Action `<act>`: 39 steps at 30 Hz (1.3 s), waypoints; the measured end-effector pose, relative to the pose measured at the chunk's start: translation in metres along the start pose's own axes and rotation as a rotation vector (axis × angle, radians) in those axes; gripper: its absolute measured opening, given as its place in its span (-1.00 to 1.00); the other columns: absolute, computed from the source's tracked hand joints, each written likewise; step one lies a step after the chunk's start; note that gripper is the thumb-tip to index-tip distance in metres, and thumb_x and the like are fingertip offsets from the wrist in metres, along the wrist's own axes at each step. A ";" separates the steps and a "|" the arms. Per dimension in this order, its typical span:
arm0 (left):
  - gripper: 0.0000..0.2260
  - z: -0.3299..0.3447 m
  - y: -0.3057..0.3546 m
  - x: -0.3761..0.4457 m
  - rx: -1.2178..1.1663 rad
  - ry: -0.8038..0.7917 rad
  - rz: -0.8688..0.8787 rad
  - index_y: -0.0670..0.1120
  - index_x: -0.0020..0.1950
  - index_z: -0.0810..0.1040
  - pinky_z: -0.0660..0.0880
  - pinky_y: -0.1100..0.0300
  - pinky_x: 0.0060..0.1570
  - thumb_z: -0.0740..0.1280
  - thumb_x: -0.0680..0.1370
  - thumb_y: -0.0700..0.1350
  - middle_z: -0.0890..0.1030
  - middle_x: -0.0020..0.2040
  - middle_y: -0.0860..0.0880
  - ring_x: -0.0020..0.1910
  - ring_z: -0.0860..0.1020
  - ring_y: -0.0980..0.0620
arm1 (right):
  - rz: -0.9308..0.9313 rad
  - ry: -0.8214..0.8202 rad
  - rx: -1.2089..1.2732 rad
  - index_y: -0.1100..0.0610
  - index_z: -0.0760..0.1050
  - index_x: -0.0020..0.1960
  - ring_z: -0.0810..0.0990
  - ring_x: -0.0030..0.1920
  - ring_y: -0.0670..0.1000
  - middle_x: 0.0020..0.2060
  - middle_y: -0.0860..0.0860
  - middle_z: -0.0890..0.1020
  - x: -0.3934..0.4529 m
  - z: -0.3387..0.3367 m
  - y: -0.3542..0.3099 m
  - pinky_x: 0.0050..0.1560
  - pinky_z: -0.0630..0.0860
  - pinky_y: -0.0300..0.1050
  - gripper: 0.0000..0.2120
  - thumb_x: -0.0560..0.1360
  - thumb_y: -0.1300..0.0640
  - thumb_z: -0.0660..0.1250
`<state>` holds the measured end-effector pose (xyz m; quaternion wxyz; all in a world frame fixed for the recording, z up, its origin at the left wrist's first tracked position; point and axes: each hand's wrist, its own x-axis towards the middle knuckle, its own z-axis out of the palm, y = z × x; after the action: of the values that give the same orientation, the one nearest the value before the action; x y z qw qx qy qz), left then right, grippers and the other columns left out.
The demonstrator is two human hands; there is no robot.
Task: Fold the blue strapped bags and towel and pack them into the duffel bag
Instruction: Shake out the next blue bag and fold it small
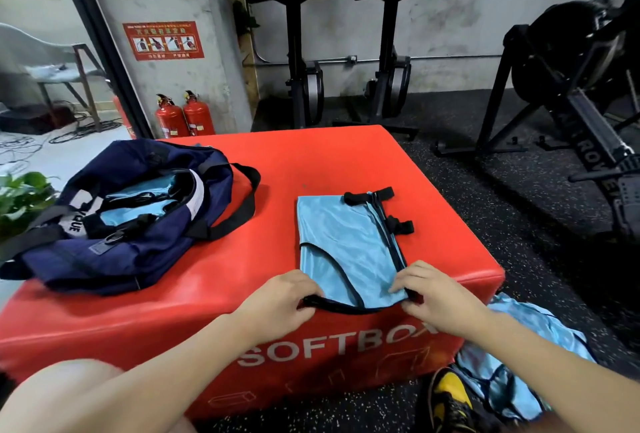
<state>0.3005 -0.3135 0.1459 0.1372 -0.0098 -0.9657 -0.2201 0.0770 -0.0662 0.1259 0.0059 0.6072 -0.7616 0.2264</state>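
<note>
Left hand: the left hand (277,297) lies at the near left corner of the light blue nylon bag with black straps (346,245), fingers curled round the black strap loop (332,306) that runs along the near edge.
Right hand: the right hand (433,294) pinches the near right corner of the same bag, thumb and fingers closed on the black trim beside the zip.
Why held so: with both near corners held, the hem is kept taut and square, which I judge sets up a fold away from the person.
Bag being folded: it lies flat on the red padded box serving as worktop (311,162), stretching from between the hands to the far side, its buckle tabs on the right edge.
Duffel bag: the navy fabric duffel bag with black handles (131,218) sits well to the left of the left hand, mouth open, with light blue fabric and black straps already inside.
Still to pack: a heap of light blue cloth (512,363) lies on the floor below the right forearm, beside a yellow and black shoe (450,398); whether it is towel or bag I cannot tell.
Progress: roughly midway, by my judgement.
</note>
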 end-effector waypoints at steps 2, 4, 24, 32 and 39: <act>-0.81 -0.008 0.008 0.002 -0.045 0.115 -0.001 -0.04 0.02 0.68 0.47 0.29 0.01 0.37 0.44 -0.10 0.66 -0.11 0.10 -0.08 0.57 0.17 | 0.048 0.033 0.018 -0.03 0.60 -0.05 0.49 0.00 -0.17 -0.10 -0.20 0.61 0.003 -0.012 -0.007 0.10 0.38 -0.20 -0.79 0.32 0.04 0.35; -0.82 -0.016 0.015 0.006 -0.108 0.247 -0.014 -0.05 -0.02 0.68 0.49 0.30 -0.01 0.37 0.42 -0.08 0.65 -0.14 0.12 -0.12 0.58 0.18 | 0.123 0.091 0.071 -0.02 0.58 -0.12 0.52 -0.09 -0.15 -0.20 -0.17 0.60 0.008 -0.026 -0.014 0.03 0.42 -0.12 -0.81 0.29 0.00 0.32; -0.95 -0.016 -0.064 0.128 -0.187 0.494 -0.454 0.04 -0.08 0.57 0.52 0.00 -0.20 0.38 0.58 -0.04 0.59 -0.30 0.07 -0.29 0.55 0.09 | 0.448 0.087 0.389 0.11 0.46 -0.24 0.34 -0.40 -0.12 -0.43 -0.13 0.40 0.157 -0.028 0.056 -0.31 0.28 -0.09 -0.76 0.50 0.05 0.44; -0.79 0.005 -0.092 0.149 0.018 0.117 -0.670 0.07 0.15 0.51 0.46 0.09 -0.30 0.28 0.51 -0.05 0.60 -0.22 0.02 -0.25 0.59 -0.06 | 0.407 -0.196 0.106 0.03 0.58 -0.15 0.55 -0.23 -0.06 -0.27 -0.05 0.62 0.177 -0.023 0.080 -0.13 0.45 -0.09 -0.61 0.50 -0.31 0.32; -0.74 0.007 -0.094 0.146 0.087 0.072 -0.581 0.03 0.25 0.47 0.53 0.02 -0.16 0.29 0.57 -0.02 0.54 -0.04 0.01 -0.07 0.57 -0.06 | 0.155 -0.295 -0.088 -0.12 0.59 -0.05 0.35 0.24 -0.04 0.33 -0.15 0.40 0.175 -0.019 0.075 0.37 0.29 -0.09 -0.52 0.50 -0.46 0.13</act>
<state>0.1508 -0.4012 0.1398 0.1028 0.2810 -0.9311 -0.2089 -0.0433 -0.2088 0.1675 -0.0971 0.5724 -0.8079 0.1011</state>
